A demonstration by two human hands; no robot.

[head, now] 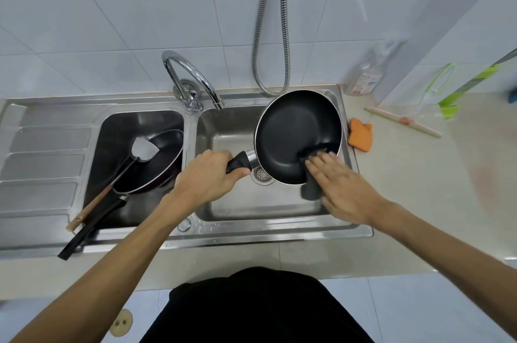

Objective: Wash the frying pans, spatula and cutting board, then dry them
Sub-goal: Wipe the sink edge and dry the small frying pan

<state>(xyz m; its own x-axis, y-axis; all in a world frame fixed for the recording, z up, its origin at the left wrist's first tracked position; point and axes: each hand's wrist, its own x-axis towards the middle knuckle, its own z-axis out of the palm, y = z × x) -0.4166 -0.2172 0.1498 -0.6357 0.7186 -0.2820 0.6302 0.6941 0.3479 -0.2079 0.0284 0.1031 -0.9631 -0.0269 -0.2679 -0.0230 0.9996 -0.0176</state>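
- Here the left hand [208, 180] has its fingers curled tight round the black handle [239, 165] of a frying pan [296, 130]
- The frying pan reaches away from that hand to its right, tilted up so its dark inside faces the camera, and it is held over the right basin [232, 130] of the steel sink [251, 233]
- The right hand [344, 186] lies with its fingers straight and close together, pressing a dark cloth [312, 188] against the near rim of the pan
- Its fingertips reach just inside the bowl; the cloth folds over the rim, part of it inside the pan and part hanging below
- Whether the thumb tucks under the cloth cannot be told
- Between the two hands, just under the pan, the drain strainer [261, 174] shows in the basin floor
- To the left of the left hand, in the left basin, a second frying pan [162, 163] lies tilted, its long black handle reaching out over the sink's front rim
- A spatula [144, 150] rests on that pan, metal blade on the pan's inside, its wooden-ended handle lying just beside the pan's handle
- Beyond the left hand a chrome tap [193, 76] arcs forward, its spout over the right basin's back edge
- Beyond the right hand's fingertips, on the counter beside the sink, sits an orange sponge [361, 134]; farther off, by the wall, stands a clear bottle [363, 76]
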